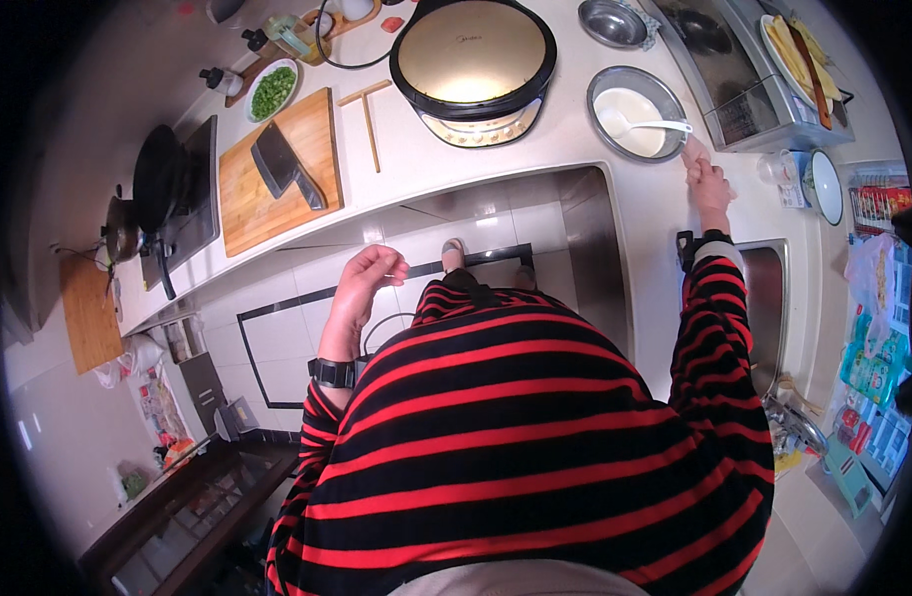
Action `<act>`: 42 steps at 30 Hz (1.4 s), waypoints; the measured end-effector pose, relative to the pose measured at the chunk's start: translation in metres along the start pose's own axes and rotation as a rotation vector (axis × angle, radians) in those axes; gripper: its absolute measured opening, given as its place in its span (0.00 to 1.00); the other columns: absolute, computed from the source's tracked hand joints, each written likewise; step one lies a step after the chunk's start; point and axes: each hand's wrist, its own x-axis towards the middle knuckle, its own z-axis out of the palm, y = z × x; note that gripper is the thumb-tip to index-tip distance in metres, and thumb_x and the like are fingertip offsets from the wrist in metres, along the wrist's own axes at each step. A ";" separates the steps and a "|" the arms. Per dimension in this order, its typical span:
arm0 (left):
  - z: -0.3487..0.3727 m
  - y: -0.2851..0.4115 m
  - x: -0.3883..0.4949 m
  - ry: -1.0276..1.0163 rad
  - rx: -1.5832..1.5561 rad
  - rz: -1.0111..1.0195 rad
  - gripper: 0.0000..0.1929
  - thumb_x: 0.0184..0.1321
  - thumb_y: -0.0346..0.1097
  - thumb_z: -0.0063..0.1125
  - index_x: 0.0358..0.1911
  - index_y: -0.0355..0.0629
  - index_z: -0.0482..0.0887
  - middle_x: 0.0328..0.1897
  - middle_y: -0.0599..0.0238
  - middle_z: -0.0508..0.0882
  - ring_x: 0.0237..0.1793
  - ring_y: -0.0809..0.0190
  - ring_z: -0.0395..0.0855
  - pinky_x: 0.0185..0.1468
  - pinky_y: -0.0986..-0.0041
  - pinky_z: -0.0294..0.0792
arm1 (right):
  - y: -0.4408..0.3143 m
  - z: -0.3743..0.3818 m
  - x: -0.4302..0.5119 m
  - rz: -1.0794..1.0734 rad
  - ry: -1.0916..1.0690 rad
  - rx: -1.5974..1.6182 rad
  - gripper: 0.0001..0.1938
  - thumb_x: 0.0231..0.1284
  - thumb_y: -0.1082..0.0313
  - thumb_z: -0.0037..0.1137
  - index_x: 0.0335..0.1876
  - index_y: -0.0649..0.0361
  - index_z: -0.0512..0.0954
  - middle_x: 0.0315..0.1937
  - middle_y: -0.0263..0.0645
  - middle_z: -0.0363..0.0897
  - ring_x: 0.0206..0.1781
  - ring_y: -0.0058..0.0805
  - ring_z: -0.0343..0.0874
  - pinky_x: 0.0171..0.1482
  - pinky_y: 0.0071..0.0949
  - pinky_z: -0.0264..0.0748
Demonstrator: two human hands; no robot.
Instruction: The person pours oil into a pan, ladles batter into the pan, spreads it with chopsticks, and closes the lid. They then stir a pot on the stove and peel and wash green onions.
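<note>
My right hand (711,192) rests on the counter at the right, fingers bent over a pale pink cloth (696,149). Just beyond the cloth stands a metal bowl (599,91) of creamy white batter (635,104). A white ladle (653,125) lies in it, its handle over the near right rim. My left hand (370,270) hangs in front of the counter edge, fingers curled in towards the thumb; nothing shows in it. A round electric griddle (467,56) with a gold plate sits at the back middle. To its left lies a T-shaped wooden spreader (369,127).
A cleaver (283,165) lies on a wooden cutting board (251,220), near a dish of chopped green onion (273,91). A black wok (158,179) stands far left. At the right are a plate of yellow flatbreads (787,56), an enamel bowl (827,186) and a sink (780,272).
</note>
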 end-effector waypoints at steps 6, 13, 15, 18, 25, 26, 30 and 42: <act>0.000 0.007 0.022 -0.071 -0.113 0.001 0.14 0.68 0.40 0.43 0.38 0.36 0.77 0.35 0.59 0.82 0.36 0.64 0.81 0.43 0.74 0.73 | -0.020 0.004 -0.076 -0.076 -0.047 0.121 0.24 0.53 0.54 0.57 0.55 0.53 0.70 0.37 0.55 0.75 0.43 0.56 0.74 0.45 0.48 0.71; -0.016 -0.003 0.028 -0.069 -0.109 -0.023 0.14 0.69 0.40 0.43 0.37 0.37 0.78 0.33 0.63 0.83 0.33 0.68 0.81 0.40 0.78 0.74 | -0.099 -0.054 -0.172 -0.340 -0.057 0.492 0.14 0.48 0.64 0.57 0.41 0.56 0.78 0.36 0.48 0.76 0.42 0.49 0.75 0.46 0.40 0.73; -0.018 -0.012 0.027 -0.058 -0.123 -0.077 0.13 0.68 0.39 0.43 0.36 0.38 0.78 0.30 0.65 0.82 0.31 0.70 0.80 0.38 0.80 0.74 | -0.149 -0.063 -0.185 -0.658 0.102 0.603 0.12 0.48 0.67 0.56 0.40 0.57 0.78 0.37 0.45 0.76 0.41 0.46 0.75 0.45 0.38 0.73; -0.027 -0.022 0.020 -0.050 -0.142 -0.084 0.12 0.68 0.39 0.44 0.36 0.38 0.78 0.30 0.65 0.82 0.31 0.70 0.80 0.38 0.80 0.74 | -0.233 -0.073 -0.191 -0.830 -0.011 0.626 0.13 0.48 0.68 0.56 0.42 0.56 0.77 0.42 0.41 0.73 0.45 0.42 0.74 0.47 0.36 0.72; -0.077 -0.035 -0.013 0.078 -0.205 -0.027 0.11 0.67 0.38 0.45 0.37 0.37 0.77 0.32 0.62 0.83 0.32 0.67 0.81 0.40 0.77 0.74 | -0.436 -0.083 -0.204 -1.281 -0.030 0.628 0.15 0.52 0.67 0.50 0.47 0.50 0.76 0.52 0.36 0.72 0.54 0.35 0.70 0.55 0.33 0.65; -0.084 -0.038 -0.019 0.113 -0.214 -0.031 0.11 0.67 0.38 0.45 0.37 0.37 0.77 0.32 0.62 0.83 0.32 0.66 0.81 0.40 0.77 0.74 | -0.459 -0.079 -0.205 -1.293 -0.042 0.582 0.16 0.53 0.67 0.48 0.49 0.50 0.76 0.54 0.35 0.71 0.55 0.35 0.69 0.56 0.34 0.63; -0.109 -0.052 -0.042 0.212 -0.301 -0.025 0.10 0.66 0.36 0.46 0.37 0.37 0.77 0.33 0.61 0.83 0.32 0.66 0.81 0.40 0.76 0.75 | -0.523 -0.047 -0.206 -1.331 -0.023 0.388 0.17 0.56 0.66 0.43 0.52 0.46 0.75 0.58 0.29 0.68 0.58 0.32 0.65 0.58 0.39 0.58; -0.127 -0.065 -0.055 0.266 -0.382 -0.022 0.10 0.66 0.35 0.45 0.36 0.36 0.78 0.31 0.59 0.83 0.31 0.64 0.81 0.40 0.76 0.75 | -0.449 0.009 -0.172 -1.019 -0.054 0.278 0.22 0.61 0.60 0.43 0.62 0.45 0.66 0.69 0.30 0.56 0.73 0.35 0.48 0.69 0.54 0.37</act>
